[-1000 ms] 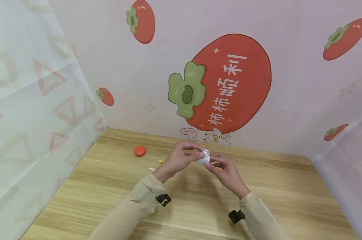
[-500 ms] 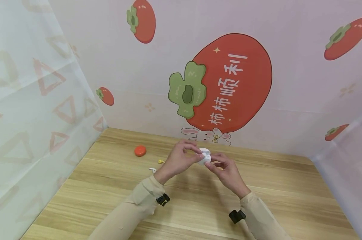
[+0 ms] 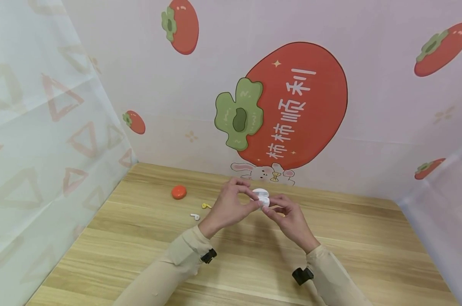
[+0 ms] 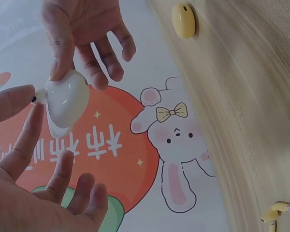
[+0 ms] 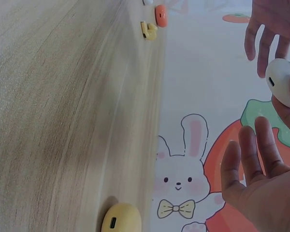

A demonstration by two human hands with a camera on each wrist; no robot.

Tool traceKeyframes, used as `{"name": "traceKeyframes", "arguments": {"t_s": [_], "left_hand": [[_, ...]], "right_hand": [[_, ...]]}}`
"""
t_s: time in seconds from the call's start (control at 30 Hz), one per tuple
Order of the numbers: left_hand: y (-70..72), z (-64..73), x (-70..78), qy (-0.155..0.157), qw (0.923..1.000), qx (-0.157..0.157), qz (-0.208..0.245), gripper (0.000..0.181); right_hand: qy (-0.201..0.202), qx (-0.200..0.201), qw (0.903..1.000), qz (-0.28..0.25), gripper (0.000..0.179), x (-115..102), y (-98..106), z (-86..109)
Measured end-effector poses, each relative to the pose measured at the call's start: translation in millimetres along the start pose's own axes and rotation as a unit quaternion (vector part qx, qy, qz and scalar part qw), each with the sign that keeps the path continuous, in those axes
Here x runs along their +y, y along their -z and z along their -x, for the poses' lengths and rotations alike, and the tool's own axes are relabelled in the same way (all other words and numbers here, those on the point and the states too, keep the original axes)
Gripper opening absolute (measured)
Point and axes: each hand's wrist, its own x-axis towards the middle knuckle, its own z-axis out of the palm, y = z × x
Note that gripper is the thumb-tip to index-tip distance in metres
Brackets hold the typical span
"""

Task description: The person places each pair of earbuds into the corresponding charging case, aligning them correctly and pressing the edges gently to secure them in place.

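My right hand (image 3: 291, 221) holds a small white earbud case (image 3: 264, 202) between thumb and fingers, above the table. Its lid (image 3: 260, 193) stands raised. My left hand (image 3: 232, 206) meets it from the other side, thumb and index finger pinching a white earbud (image 4: 40, 95) at the case's opening. The other left fingers are spread. In the right wrist view, the case's port side faces the camera and the earbud is hidden. Left of my left hand, another white earbud (image 3: 194, 216) lies on the table.
On the wooden table (image 3: 231, 272) are a red-orange case (image 3: 179, 192) at the back left and yellow earbuds (image 3: 205, 206) nearer my left hand. A yellow case (image 4: 183, 20) lies near my right hand. Printed fabric walls (image 3: 380, 106) border the table's back and sides.
My left thumb and index finger have moved slightly down with the earbud, toward the case. More of the raised lid's inside shows. My right hand has barely moved.
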Motion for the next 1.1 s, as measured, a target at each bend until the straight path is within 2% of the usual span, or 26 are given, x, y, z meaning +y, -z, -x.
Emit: {"name": "traceKeyframes", "arguments": {"t_s": [0.4,0.6,0.87,1.1], "left_hand": [[0.7,-0.1,1.0,-0.012,0.9998,0.0,-0.017,0.014],[-0.9,-2.0,0.4,-0.053,0.9976,0.013,-0.044,0.013],[-2.4,-4.2,1.2,-0.108,0.9904,0.009,-0.085,0.013],[-5.5,-4.3,3.5,-0.123,0.984,0.035,-0.124,0.009]], "right_hand": [[0.006,0.001,1.0,0.004,0.023,0.1,-0.8,0.3],[0.016,0.001,0.9998,0.011,0.022,0.4,-0.4,0.8],[0.04,-0.006,0.9992,0.007,0.019,-0.2,-0.2,1.2],[0.052,-0.007,0.9986,0.003,0.018,0.8,-1.4,1.9]]}}
